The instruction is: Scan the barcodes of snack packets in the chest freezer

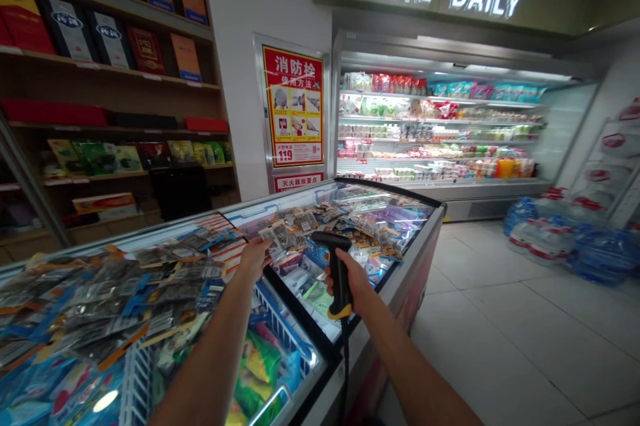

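Observation:
My right hand (351, 279) is wrapped round the handle of a black and yellow barcode scanner (340, 273), which stands upright with its head pointing left and its cable hanging down. To its left, my left hand (256, 257) is closed, pinching the edge of a small clear packet (281, 237) with its fingertips. This packet is just in front of the scanner's head. Many similar packets (170, 279) lie piled on the glass lids of a chest freezer (320, 339), below and around both hands. My left fingers are partly hidden behind the hand.
Under the glass sit bagged goods and a white wire basket (137, 373). A lit dairy fridge (440, 126) stands at the back. Shelves of boxed goods (115, 86) rise on the left. Large water bottles (605, 256) stand on the tiled floor (500, 333) at right.

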Action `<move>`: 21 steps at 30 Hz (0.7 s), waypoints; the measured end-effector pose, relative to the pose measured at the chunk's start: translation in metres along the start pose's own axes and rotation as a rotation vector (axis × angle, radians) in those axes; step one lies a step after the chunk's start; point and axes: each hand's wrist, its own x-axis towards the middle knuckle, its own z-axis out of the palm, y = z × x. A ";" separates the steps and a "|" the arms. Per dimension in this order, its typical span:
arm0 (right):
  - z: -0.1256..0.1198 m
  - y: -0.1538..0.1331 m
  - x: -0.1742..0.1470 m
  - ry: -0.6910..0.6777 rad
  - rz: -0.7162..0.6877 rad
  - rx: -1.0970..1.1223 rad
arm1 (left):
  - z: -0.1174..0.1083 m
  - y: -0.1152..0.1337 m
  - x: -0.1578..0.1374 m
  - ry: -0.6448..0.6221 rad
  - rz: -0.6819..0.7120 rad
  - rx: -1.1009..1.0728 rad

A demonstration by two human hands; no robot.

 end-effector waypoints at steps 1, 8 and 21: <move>0.000 0.001 0.000 -0.006 0.000 -0.020 | 0.006 -0.002 -0.003 0.001 -0.067 -0.081; 0.005 0.004 0.001 -0.008 -0.053 -0.081 | 0.025 -0.022 0.002 -0.037 0.015 -0.223; 0.006 0.000 0.009 -0.075 0.048 0.023 | 0.026 -0.032 0.009 -0.087 0.081 -0.033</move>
